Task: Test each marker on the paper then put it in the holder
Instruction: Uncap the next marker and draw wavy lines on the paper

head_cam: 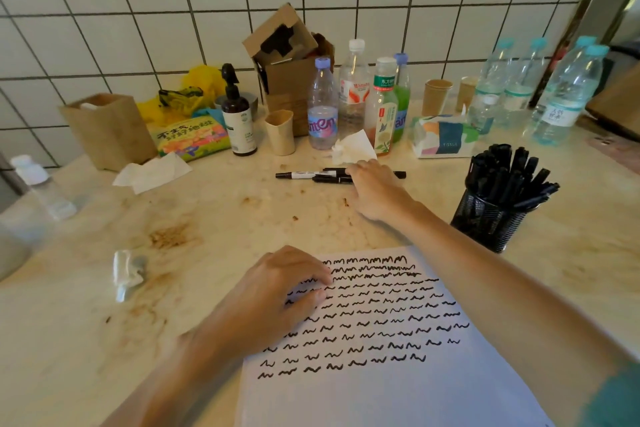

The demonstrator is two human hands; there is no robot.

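I flatten my left hand [277,291] on the paper [381,374] to pin it to the tabletop [207,236], while my right grip [372,184] curls onto the remaining markers [311,175], holder [491,218] just right of it.

markers [332,175] partly under right hand [375,189]

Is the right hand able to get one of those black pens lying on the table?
Probably yes: the right hand already lies on the loose markers, with nothing blocking them.
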